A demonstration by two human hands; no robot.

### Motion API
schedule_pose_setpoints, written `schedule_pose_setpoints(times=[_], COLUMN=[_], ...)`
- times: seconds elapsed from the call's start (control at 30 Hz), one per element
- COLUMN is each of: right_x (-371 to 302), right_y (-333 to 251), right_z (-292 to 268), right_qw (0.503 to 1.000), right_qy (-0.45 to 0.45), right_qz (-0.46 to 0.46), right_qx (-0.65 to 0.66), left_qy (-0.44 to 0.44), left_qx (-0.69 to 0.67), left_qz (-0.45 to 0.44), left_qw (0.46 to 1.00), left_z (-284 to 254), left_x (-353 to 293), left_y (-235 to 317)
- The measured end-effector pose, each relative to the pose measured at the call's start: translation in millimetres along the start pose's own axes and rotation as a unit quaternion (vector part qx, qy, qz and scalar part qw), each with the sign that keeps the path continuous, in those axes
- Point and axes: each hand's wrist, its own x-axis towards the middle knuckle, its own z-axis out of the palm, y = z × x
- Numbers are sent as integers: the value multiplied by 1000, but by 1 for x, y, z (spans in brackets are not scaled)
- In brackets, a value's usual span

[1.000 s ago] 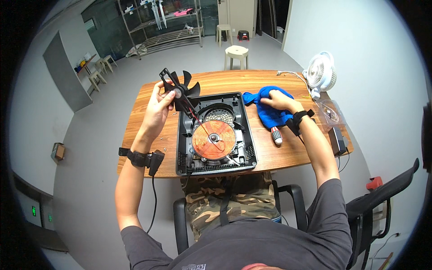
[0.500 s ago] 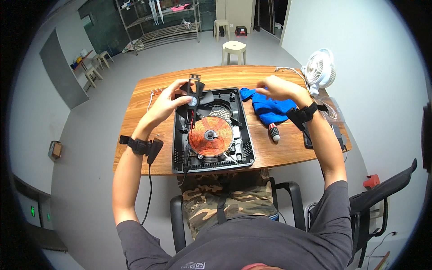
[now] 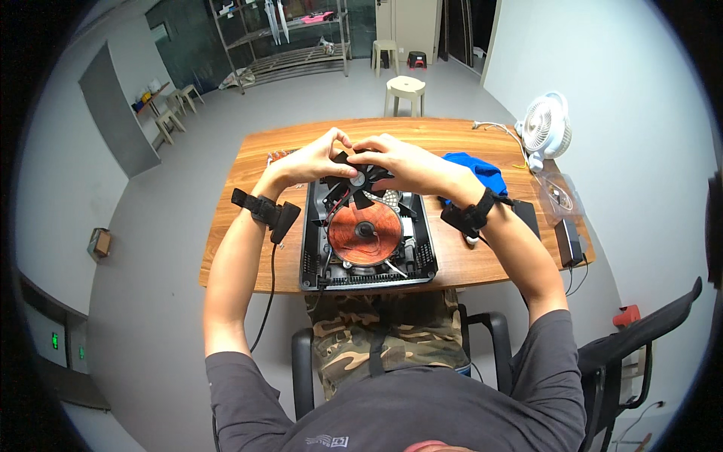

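A black cooling fan (image 3: 358, 181) with red and dark wires is held over the far part of an open black induction cooker housing (image 3: 430, 260). My left hand (image 3: 315, 160) is closed on the fan's left side, its thumb beside the pale hub. From the other side my right hand (image 3: 407, 164) curls its fingers around the fan's far and right edge. A round copper coil (image 3: 354, 239) lies in the near part of the housing, below the fan. Part of a perforated round grille (image 3: 391, 197) shows beside the blades. My fingers partly hide the fan's far edge.
A blue cloth (image 3: 478, 170) lies right of the housing, partly behind my right forearm. A white desk fan (image 3: 547, 126) and a black power adapter (image 3: 569, 242) stand at the table's right. Small screws (image 3: 277, 156) lie far left. Cables hang from both wrist straps.
My right hand has moved left from above the blue cloth to grip the fan. The fan, in my left hand, has tilted and come lower over the housing. The view has shifted slightly.
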Motion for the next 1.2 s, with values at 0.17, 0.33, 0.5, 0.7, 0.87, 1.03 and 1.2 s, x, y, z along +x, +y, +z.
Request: schedule_pose_setpoints(times=[0.17, 0.33, 0.5, 0.7, 0.87, 1.03, 1.2], right_x=[3, -2, -14, -18, -23, -25, -27], right_y=[13, 25, 47, 60, 74, 93, 100], right_z=[15, 30, 58, 83, 85, 83, 89], right_qw=[999, 991, 983, 981, 975, 982, 979], right_qy=[31, 119, 119, 44, 16, 16, -10], right_qz=[32, 60, 137, 188, 216, 180, 195], right_qx=[11, 28, 3, 25, 42, 55, 54], left_qy=[52, 127, 178, 167, 170, 168, 159], left_qx=[-43, 14, 230, 308, 334, 288, 326], left_qz=[-11, -4, 61, 48, 54, 17, 11], left_qw=[998, 992, 955, 935, 925, 943, 932], left_z=[-2, 6, 19, 30, 28, 15, 12], left_x=[-1, -10, -13, -4, 11, 24, 32], left_y=[-13, -23, -42, -65, -79, -86, -92])
